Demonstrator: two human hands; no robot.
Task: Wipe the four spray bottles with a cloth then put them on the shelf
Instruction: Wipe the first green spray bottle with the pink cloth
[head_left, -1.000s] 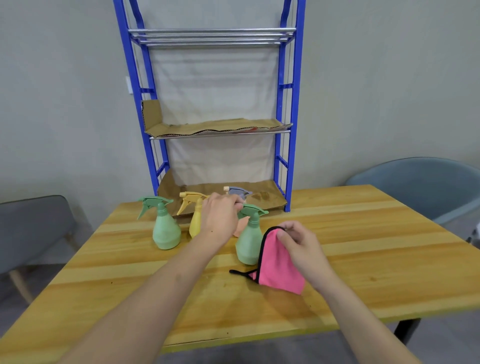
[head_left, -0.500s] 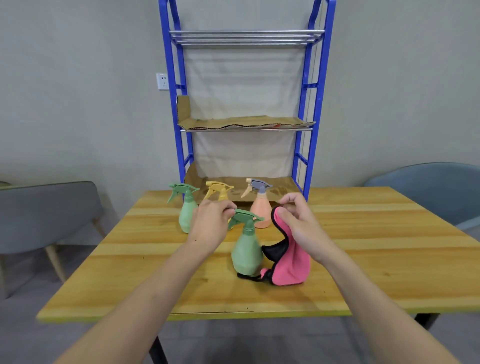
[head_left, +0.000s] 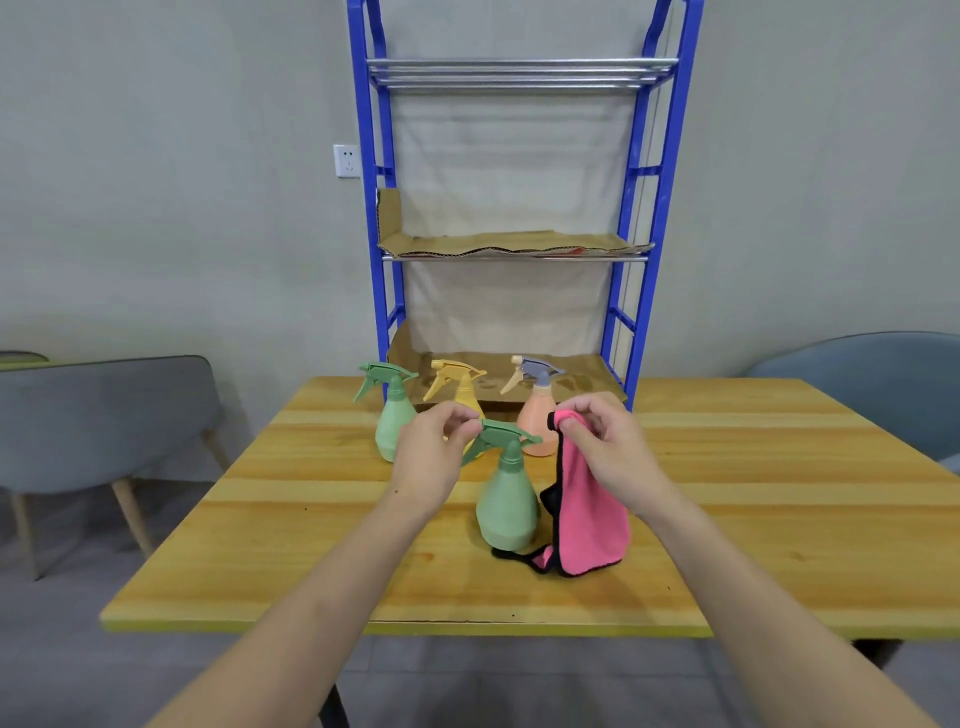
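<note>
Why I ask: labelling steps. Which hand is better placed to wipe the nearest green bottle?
Right. The right hand pinches the pink black-edged cloth beside the pale-green plastic spray bottle; left hand holds its sprayer.

Reaching forward over the table's (head_left: 779, 493) near edge with both bare forearms, pinching the back of the near green spray bottle's (head_left: 506, 512) trigger head with the left hand (head_left: 434, 452), gripping the pink cloth's (head_left: 589, 519) top fold in the curled right hand (head_left: 610, 452) just beside it.
</note>
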